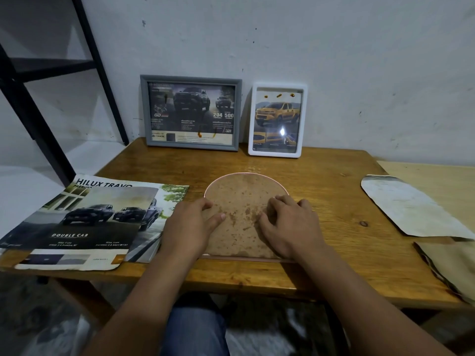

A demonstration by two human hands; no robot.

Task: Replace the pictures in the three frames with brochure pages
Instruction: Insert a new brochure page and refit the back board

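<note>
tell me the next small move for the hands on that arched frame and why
Probably lift the brown backing board out of the arched frame: it lies face down, both hands' fingertips rest on the board, and the grey frame and white frame already show brochure pages.

Prob. a home room: small wooden table (334, 191) vs scuffed white wall (334, 60), dark shelf frame (23, 98).

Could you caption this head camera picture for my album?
Both hands, left and right, rest on the face-down arched frame; two filled frames stand behind.
</note>
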